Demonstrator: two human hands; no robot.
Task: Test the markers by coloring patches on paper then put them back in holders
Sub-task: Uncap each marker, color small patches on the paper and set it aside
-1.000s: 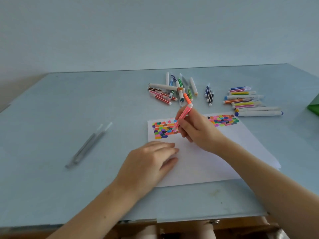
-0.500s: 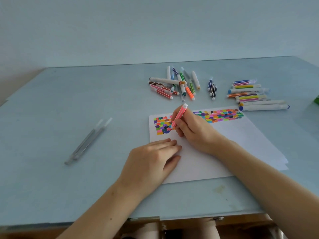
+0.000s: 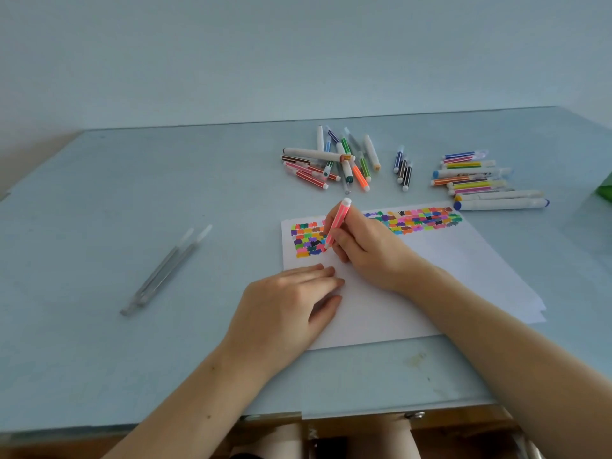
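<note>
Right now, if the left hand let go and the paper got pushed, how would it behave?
The paper looks thin and floppy, so it would likely slide on the smooth table or buckle rather than move stiffly. Several sheets seem stacked, so they may fan apart. The left hand, flat on it, probably prevents this while the right hand colors.

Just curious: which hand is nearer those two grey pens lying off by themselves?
Left hand: it rests flat on the paper's edge nearest the grey pens. The right hand colours farther away.
</note>
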